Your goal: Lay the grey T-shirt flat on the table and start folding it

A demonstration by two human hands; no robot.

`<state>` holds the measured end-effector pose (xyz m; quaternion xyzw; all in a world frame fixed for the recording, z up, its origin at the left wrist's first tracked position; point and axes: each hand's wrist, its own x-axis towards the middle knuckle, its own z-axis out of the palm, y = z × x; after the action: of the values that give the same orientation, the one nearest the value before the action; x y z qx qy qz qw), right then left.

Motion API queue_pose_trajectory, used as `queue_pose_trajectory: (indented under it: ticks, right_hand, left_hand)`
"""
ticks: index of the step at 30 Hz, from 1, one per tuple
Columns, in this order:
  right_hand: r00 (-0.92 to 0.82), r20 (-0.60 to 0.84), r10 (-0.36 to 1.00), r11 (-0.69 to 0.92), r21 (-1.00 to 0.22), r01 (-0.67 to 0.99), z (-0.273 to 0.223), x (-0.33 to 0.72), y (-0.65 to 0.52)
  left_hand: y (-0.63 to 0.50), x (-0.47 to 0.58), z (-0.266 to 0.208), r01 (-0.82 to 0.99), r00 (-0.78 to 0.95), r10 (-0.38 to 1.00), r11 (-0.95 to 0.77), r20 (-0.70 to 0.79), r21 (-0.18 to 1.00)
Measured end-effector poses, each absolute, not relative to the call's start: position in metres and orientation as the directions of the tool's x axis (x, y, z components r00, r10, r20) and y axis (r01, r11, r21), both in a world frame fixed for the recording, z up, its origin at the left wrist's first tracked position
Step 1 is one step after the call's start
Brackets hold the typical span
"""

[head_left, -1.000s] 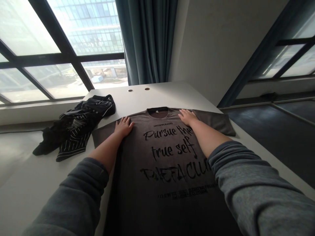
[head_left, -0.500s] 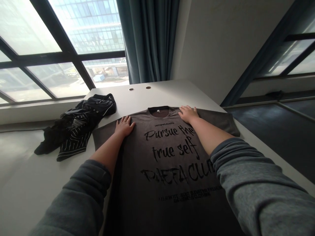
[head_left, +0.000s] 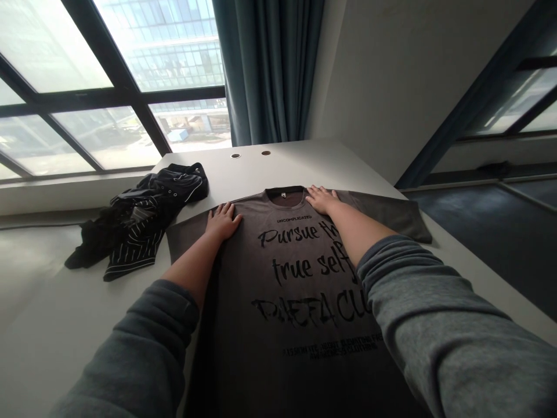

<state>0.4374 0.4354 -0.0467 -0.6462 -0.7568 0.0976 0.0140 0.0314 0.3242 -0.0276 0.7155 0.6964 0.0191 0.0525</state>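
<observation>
A dark grey-brown T-shirt [head_left: 243, 261] lies spread out, printed side up, with its collar away from me and both sleeves out to the sides. Black lettering covers its chest, including "Pursue the true self". My left hand [head_left: 223, 221] rests flat with fingers apart on the shirt's left shoulder, near the sleeve seam. On the other shoulder, close to the collar, my right hand [head_left: 322, 200] lies flat, its fingers stretched out. My right forearm hides part of the print. The shirt's lower end runs out of view.
The shirt is on a white table [head_left: 304, 162] with two round cable holes at its far end. A heap of black clothes [head_left: 143, 215], some white-striped, lies to the left. Beyond stand a blue-green curtain [head_left: 270, 69], windows [head_left: 183, 46] and a pale wall [head_left: 383, 87].
My right hand has slid left along the shoulder toward the collar. My left hand stays at the left shoulder. The view has shifted slightly.
</observation>
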Motion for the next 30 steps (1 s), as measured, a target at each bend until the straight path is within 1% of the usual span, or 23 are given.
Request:
queue_pose_trajectory:
  ticks: [4,7,10,13,15,23,26,28,30]
  right_hand:
    - [-0.125,-0.024,0.992,0.12,-0.158,0.98,-0.041,0.454,0.424]
    - [-0.032,0.021,0.999,0.035,-0.16,0.986,-0.04,0.492,0.41]
    - [0.0,0.018,1.0,0.002,-0.136,0.991,-0.044,0.539,0.392]
    - [-0.059,-0.034,0.998,0.055,-0.12,0.991,-0.048,0.576,0.376]
    - [-0.062,-0.064,0.996,0.055,-0.114,0.992,-0.05,0.591,0.369]
    - [0.106,-0.07,0.992,-0.112,-0.095,0.989,-0.051,0.608,0.38]
    - [0.188,-0.064,0.98,-0.193,-0.092,0.977,-0.047,0.607,0.378]
    - [0.234,-0.031,0.972,-0.235,-0.078,0.969,-0.041,0.599,0.372]
    - [0.21,0.036,0.977,-0.207,-0.064,0.976,-0.033,0.586,0.362]
  left_hand:
    - [0.324,0.031,-0.028,0.995,0.032,0.998,-0.027,-0.048,0.099]
    - [0.325,0.031,-0.029,0.994,0.032,0.999,-0.027,-0.043,0.102]
    - [0.326,0.031,-0.03,0.994,0.028,0.999,-0.025,-0.034,0.104]
    - [0.326,0.031,-0.03,0.994,0.025,0.999,-0.021,-0.039,0.108]
    - [0.326,0.031,-0.029,0.993,0.026,0.999,-0.02,-0.045,0.113]
    - [0.324,0.031,-0.026,0.996,0.029,0.998,-0.024,-0.057,0.089]
    - [0.326,0.03,-0.028,0.994,0.042,0.998,-0.036,-0.053,0.106]
    - [0.328,0.027,-0.029,0.99,0.053,0.997,-0.046,-0.048,0.132]
    - [0.327,0.023,-0.029,0.985,0.061,0.997,-0.055,-0.035,0.164]
